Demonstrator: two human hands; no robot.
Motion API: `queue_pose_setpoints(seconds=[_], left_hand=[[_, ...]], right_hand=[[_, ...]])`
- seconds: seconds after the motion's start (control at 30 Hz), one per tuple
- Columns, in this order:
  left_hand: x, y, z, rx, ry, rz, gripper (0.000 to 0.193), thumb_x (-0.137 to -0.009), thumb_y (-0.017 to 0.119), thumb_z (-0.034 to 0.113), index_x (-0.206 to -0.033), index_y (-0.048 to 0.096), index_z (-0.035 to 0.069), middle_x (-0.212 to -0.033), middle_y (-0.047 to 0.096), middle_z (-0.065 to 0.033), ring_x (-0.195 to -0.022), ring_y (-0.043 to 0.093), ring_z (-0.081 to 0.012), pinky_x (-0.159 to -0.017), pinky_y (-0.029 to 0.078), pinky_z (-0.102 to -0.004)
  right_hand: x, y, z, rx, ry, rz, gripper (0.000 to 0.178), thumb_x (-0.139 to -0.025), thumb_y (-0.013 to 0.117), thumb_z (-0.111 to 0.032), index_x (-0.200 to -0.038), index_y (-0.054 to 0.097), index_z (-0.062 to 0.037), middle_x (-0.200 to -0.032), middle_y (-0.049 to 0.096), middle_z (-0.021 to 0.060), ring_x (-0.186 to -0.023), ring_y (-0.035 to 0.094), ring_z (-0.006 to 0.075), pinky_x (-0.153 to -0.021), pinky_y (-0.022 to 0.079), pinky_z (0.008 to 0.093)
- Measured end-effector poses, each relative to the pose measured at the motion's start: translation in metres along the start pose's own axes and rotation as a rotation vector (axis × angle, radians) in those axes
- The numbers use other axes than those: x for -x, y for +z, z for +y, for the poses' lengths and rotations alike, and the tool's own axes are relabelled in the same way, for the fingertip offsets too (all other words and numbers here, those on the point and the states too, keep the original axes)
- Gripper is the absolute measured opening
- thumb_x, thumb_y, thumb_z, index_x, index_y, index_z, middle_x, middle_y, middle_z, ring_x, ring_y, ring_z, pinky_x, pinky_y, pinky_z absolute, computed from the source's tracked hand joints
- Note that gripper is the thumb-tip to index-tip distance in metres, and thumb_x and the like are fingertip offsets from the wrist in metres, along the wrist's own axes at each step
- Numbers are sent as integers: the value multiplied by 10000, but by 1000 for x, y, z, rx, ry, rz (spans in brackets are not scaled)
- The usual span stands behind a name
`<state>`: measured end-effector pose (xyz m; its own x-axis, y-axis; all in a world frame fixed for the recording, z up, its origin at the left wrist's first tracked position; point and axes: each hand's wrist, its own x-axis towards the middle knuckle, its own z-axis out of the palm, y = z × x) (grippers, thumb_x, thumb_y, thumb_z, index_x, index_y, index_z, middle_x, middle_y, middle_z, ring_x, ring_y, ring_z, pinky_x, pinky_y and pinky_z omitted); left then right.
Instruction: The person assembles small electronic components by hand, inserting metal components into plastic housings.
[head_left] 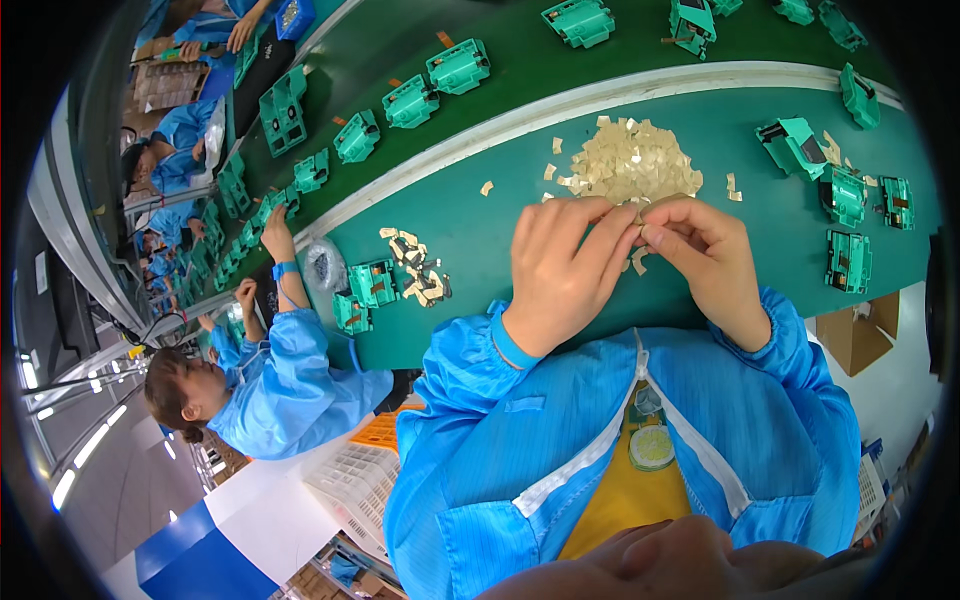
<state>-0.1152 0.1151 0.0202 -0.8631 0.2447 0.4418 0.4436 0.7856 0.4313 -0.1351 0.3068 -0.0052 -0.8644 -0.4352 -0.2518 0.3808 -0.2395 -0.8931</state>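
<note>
My left hand and my right hand meet over the green work surface, their fingertips pinched together. Whatever small thing is between them is mostly hidden by the fingers. Just beyond the fingertips lies a heap of small flat cream pieces, with a few strays around it. Another cream piece rests on the surface below my fingers. A blue band circles my left wrist.
Left of my hands is a smaller pile of cream and black pieces, beside green plastic housings and a clear bag. More housings stand at right. Beyond a pale rail, a dark green belt carries others. A co-worker reaches toward it.
</note>
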Motion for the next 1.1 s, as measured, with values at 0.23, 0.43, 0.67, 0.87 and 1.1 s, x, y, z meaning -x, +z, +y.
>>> queue_pose_setpoints(seconds=[0.23, 0.43, 0.67, 0.87, 1.1], left_hand=[[-6, 4, -5, 70, 83, -39, 240, -737, 785, -1, -968, 731, 38, -914, 691, -74, -783, 668, -269, -689, 519, -382], [0, 12, -21, 274, -20, -103, 172, -765, 758, 0, -930, 720, 25, -843, 699, -109, -769, 674, -296, -638, 528, -396], [4, 40, -69, 0, -193, -173, 110, -856, 747, 79, -946, 732, 17, -851, 709, -119, -819, 671, -315, -788, 526, -426], [-2, 30, -51, 458, -18, -110, 225, -881, 761, 125, -1083, 724, 32, -1047, 737, -95, -988, 668, -309, -881, 516, -372], [5, 21, -44, 584, -274, -285, 142, -880, 758, 95, -1006, 741, 33, -946, 736, -90, -899, 686, -253, -826, 519, -371]], right_hand=[[-1, 2, -5, 497, -269, 73, 117, -957, 669, 13, -1066, 683, 51, -965, 722, 118, -883, 715, 172, -774, 565, 280], [-1, -4, -1, 476, -92, 58, 107, -962, 649, 19, -1060, 681, 45, -957, 723, 104, -823, 711, 165, -763, 574, 284], [-19, -33, 15, 220, 106, 133, 202, -976, 667, -26, -1165, 699, 38, -957, 755, 78, -818, 697, 117, -766, 571, 249], [-15, -18, 9, 380, -21, 89, 174, -974, 669, -17, -1141, 701, 18, -966, 758, 86, -830, 696, 106, -758, 563, 249], [-16, 1, 2, 652, -251, 188, 105, -923, 707, 2, -1026, 693, 12, -903, 722, 91, -805, 703, 172, -715, 553, 290]])
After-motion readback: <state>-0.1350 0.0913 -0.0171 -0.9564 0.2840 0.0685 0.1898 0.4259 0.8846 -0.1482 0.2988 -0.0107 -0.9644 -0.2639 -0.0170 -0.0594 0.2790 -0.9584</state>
